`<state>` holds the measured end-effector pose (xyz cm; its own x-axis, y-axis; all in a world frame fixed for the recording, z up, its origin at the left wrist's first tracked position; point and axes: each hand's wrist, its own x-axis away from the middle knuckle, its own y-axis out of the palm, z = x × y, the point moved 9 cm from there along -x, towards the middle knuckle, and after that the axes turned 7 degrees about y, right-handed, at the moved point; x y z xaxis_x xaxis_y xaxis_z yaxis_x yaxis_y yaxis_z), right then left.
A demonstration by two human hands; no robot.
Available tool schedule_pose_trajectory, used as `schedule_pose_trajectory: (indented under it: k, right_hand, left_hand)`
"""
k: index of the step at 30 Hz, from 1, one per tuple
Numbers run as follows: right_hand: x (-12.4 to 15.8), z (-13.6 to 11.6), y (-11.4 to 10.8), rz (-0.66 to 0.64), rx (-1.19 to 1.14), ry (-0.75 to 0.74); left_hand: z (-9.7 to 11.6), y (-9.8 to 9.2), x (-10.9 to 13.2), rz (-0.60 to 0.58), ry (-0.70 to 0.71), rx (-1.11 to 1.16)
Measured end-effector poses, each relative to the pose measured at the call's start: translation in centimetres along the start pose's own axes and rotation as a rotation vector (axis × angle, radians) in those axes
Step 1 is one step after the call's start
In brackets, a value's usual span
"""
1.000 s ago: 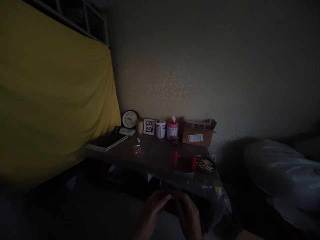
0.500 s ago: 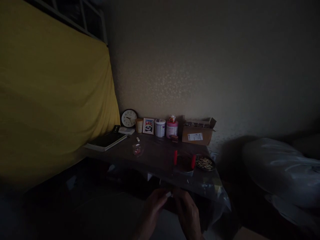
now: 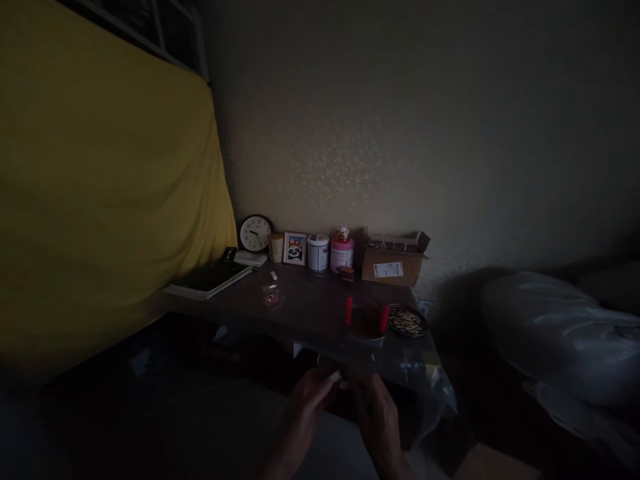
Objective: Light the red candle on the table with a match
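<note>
In the dim lower middle of the view, my left hand (image 3: 304,405) and my right hand (image 3: 379,412) are close together in front of the table edge. The fingers of both are closed in a pinch. A small white object (image 3: 337,377) shows between the fingertips, too dark and small to name. Just beyond my hands, a dark container (image 3: 367,323) sits on the table with two red upright pieces at its sides. Beside it, to the right, is a round dish (image 3: 407,321) of pale short sticks.
A dark table (image 3: 310,303) bears a clock (image 3: 255,234), panda picture (image 3: 295,249), two tubs (image 3: 318,253), a cardboard box (image 3: 393,261), a book (image 3: 209,282) and a small clear pack (image 3: 271,296). A yellow curtain (image 3: 110,173) hangs left; a pale bag (image 3: 555,333) bulges right.
The view has shifted slightly, so the table things appear a little higher and further left. My hands stay together, and a bit more of the white object shows between the fingertips.
</note>
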<state>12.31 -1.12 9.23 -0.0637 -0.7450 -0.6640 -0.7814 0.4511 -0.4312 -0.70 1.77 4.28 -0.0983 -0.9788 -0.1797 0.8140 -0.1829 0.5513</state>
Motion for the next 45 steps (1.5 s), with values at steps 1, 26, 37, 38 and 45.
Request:
schedule_pose_trajectory:
  k: [1,26,37,38,45]
  right_hand:
    - [-0.1,-0.3,-0.5,0.021,0.008,0.007]
    - [-0.5,6.9,-2.4,0.283,-0.206,0.447]
    - [-0.5,7.8,-3.5,0.348,-0.275,0.514]
    - [-0.6,7.7,-3.6,0.34,-0.266,0.512]
    - [-0.8,8.0,-3.5,0.298,-0.289,0.502]
  left_hand:
    - [-0.1,-0.1,-0.1,0.014,-0.007,0.008]
    - [-2.2,-4.3,-0.9,0.176,-0.089,0.014]
    - [-2.7,-5.9,-3.9,0.153,-0.115,-0.013]
    - [-2.7,-5.8,-4.2,0.147,-0.117,-0.022]
    - [-2.8,-5.1,-6.1,0.094,-0.108,-0.056]
